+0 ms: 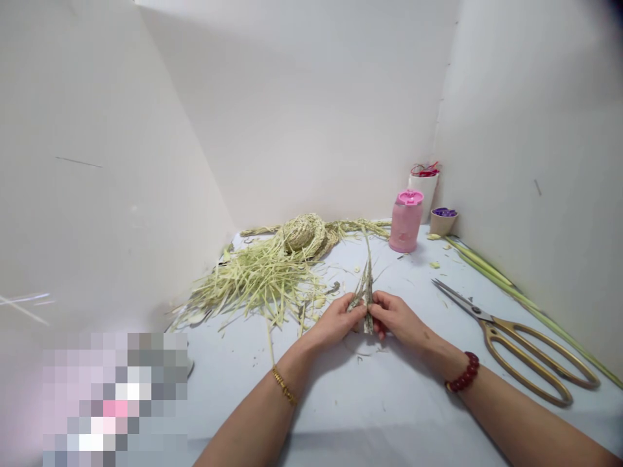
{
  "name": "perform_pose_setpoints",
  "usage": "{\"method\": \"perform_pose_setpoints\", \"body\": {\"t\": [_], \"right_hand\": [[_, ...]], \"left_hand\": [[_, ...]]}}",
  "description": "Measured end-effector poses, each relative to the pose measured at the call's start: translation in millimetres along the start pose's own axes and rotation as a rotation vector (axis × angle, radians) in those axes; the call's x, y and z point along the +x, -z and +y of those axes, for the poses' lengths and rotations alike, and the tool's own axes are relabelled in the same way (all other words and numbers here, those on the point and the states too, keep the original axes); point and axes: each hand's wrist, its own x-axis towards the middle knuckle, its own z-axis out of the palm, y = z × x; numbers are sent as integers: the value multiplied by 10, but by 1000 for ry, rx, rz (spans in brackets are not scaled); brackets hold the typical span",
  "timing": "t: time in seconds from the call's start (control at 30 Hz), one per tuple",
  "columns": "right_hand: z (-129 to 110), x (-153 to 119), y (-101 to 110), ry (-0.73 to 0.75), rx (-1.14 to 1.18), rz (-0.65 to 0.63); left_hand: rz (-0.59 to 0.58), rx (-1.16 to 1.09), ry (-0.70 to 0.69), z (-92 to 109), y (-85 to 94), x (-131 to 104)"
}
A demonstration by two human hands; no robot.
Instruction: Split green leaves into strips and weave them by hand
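Between my two hands a narrow braid of dried grass (368, 318) stands upright, with loose strands fanning out above it. My left hand (341, 318) pinches its left side, thumb on top. On the other side my right hand (393, 316) grips the braid between thumb and fingers. Both thumbs meet near the braid's middle, and some fingers behind it are hidden. A heap of loose pale-green straw (263, 279) lies to the left, with a coiled straw braid (304, 235) behind it.
Large gold-handled scissors (516, 344) lie at right, beside long green stalks (506, 279). A pink bottle (405, 224), a white cup (424, 185) with red items and a small tan cup (442, 224) stand at the back right. White walls (311, 117) enclose the table.
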Motion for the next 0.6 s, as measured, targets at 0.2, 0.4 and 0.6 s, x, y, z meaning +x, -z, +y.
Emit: {"method": "perform_pose_setpoints", "body": {"t": [0.2, 0.4, 0.6], "right_hand": [[-1, 10, -34, 18, 61, 119], [-29, -1, -69, -14, 69, 135], [56, 97, 91, -16, 35, 399]], "left_hand": [[143, 240, -125, -81, 16, 26], [187, 394, -94, -69, -11, 40], [74, 343, -42, -56, -48, 26]]}}
